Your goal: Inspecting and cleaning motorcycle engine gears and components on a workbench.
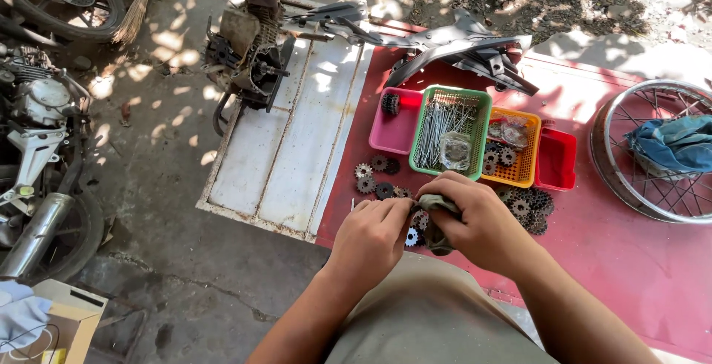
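While the left hand (371,236) pinches a small toothed sprocket (412,236) at lower centre, the right hand (475,219) is closed around a grimy rag (437,212) pressed against it. Greasy steel could slip from those fingertips, I'd say, and roll among the loose sprockets (374,175) on the red mat (623,260).

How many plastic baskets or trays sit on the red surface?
4, side by side: pink tray, green basket, orange basket, red tray. None appear hidden.
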